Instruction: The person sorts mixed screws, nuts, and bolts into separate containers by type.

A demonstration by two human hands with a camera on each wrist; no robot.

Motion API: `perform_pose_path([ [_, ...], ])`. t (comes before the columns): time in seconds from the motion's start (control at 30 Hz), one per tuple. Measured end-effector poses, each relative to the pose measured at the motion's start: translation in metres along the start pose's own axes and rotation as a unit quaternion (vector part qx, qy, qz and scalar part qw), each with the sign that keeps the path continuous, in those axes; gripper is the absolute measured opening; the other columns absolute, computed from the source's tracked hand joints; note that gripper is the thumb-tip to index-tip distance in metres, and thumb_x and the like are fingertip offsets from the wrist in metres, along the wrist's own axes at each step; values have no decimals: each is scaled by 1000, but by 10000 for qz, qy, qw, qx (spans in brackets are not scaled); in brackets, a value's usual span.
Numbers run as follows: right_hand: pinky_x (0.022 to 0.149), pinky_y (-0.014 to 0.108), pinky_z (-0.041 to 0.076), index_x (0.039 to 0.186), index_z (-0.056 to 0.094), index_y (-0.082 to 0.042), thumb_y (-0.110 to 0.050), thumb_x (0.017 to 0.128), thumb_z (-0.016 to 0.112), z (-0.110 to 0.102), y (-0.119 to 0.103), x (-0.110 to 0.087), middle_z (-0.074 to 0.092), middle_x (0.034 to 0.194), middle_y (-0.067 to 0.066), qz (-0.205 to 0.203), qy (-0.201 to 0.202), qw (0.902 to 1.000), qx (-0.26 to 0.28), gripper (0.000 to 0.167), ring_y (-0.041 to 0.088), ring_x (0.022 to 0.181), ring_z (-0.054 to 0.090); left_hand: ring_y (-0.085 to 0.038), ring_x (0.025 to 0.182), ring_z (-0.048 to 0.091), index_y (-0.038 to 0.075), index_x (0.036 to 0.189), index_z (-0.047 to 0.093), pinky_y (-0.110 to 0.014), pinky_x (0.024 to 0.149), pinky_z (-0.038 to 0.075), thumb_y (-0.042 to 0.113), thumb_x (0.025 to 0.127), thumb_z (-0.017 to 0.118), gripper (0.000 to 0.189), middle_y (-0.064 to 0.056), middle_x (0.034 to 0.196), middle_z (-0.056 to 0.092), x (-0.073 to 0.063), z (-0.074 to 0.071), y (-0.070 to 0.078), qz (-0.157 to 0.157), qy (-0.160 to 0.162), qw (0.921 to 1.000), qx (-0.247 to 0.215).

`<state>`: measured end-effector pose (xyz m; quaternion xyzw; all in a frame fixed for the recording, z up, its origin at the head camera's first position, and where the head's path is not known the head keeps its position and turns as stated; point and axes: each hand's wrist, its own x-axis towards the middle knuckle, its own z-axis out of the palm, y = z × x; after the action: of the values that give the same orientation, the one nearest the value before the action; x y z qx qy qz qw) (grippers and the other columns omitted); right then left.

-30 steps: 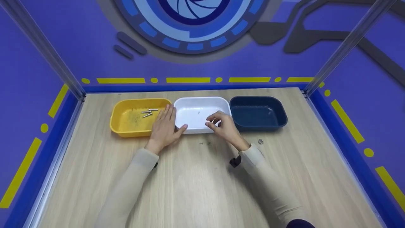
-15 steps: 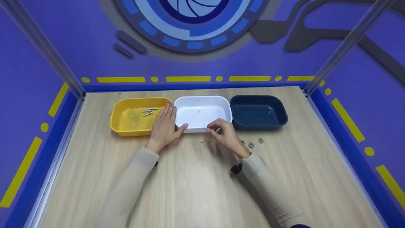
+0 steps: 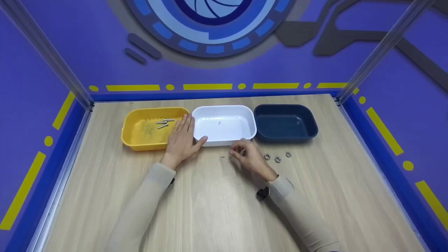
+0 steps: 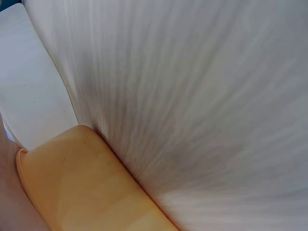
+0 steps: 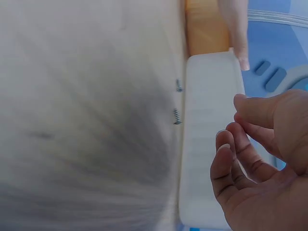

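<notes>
My left hand (image 3: 181,141) lies with straight fingers over the adjoining rims of the yellow tray (image 3: 134,145) and the white tray (image 3: 224,142), thumb on the white one. Its wrist view shows mainly the trays' outer walls. In front of the white tray is my right hand (image 3: 250,155), fingers bent, fingertips close to a small screw (image 5: 176,116) on the table. A second small screw (image 5: 179,85) lies beside it. Thumb and forefinger are near each other; nothing shows between them. A tiny screw-like piece (image 3: 219,123) lies inside the white tray.
Several silver bolts (image 3: 162,123) lie in the yellow tray. A dark blue tray (image 3: 286,140) stands at the right of the row. Three hex nuts (image 3: 278,159) sit on the table in front of it. Blue-purple walls (image 3: 224,77) enclose the back and sides.
My right hand has come back from over the white tray, down to the small screws at its front, uncovering the nuts to its right. My left hand has stayed in place.
</notes>
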<state>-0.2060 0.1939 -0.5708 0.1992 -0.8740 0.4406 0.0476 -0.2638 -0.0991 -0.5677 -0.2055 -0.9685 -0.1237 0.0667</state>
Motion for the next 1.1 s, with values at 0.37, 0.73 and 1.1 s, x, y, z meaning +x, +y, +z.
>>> perform_pose_path([
  [0.37, 77, 24, 59, 109, 80, 0, -3, 94, 79, 6, 9, -4, 78, 101, 10, 437, -356, 9984, 15, 15, 17, 87, 70, -35, 167, 13, -5, 168, 20, -49, 138, 12, 72, 105, 37, 101, -21, 178, 17, 0, -1, 0, -10, -44, 10000, -84],
  [0.73, 74, 21, 56, 108, 83, -5, -6, 93, 82, 8, 22, 0, 78, 96, 9, 663, -554, 9962, -84, 15, 15, 84, 68, -34, 167, 12, -5, 168, 19, -48, 138, 11, 72, 104, 38, 102, -21, 178, 16, 0, -1, -1, -53, -64, 9997, -217],
  [1.1, 69, 16, 50, 98, 85, -5, -3, 90, 84, 10, 27, -1, 77, 93, 10, 496, -509, 9974, 73, 8, 8, 79, 61, -35, 166, 14, -5, 167, 21, -49, 137, 15, 72, 105, 37, 101, -22, 177, 18, -1, 0, 0, -14, -13, 9999, -156],
])
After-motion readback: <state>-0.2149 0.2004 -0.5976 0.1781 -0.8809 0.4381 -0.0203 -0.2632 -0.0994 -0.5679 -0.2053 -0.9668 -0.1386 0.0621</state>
